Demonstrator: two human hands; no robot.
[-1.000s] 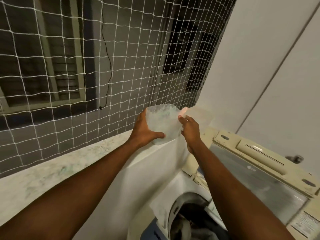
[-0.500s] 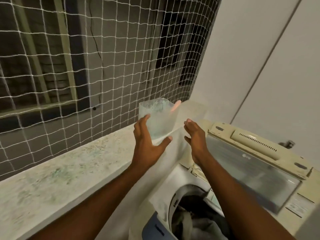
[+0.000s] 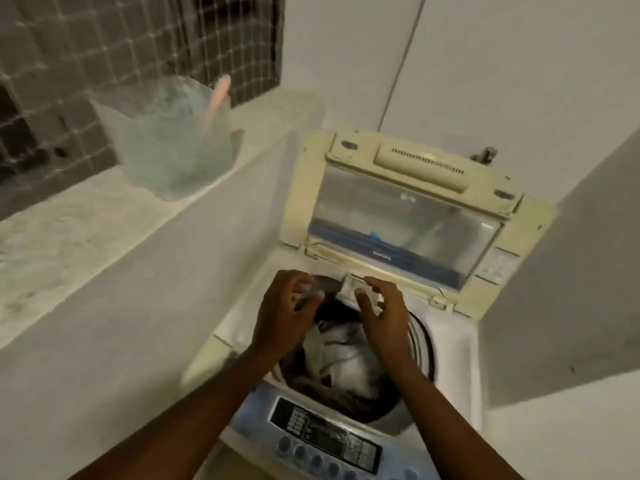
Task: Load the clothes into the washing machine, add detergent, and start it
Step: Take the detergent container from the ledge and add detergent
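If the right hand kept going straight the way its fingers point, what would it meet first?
Probably the small open drawer at the tub's back rim; the right hand points up toward it, fingers nearly there. Depth is unclear.

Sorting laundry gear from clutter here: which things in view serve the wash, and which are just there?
For the job: washing machine, its open lid, clothes in the drum, control panel, detergent tub with pink scoop.
Just there: ledge, netting, tap.

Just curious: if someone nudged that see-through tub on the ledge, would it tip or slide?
The tub looks like thin translucent plastic, so probably light and easy to slide. It sits near the ledge edge, so a push might drop it. The pink scoop leaning inside could shift.
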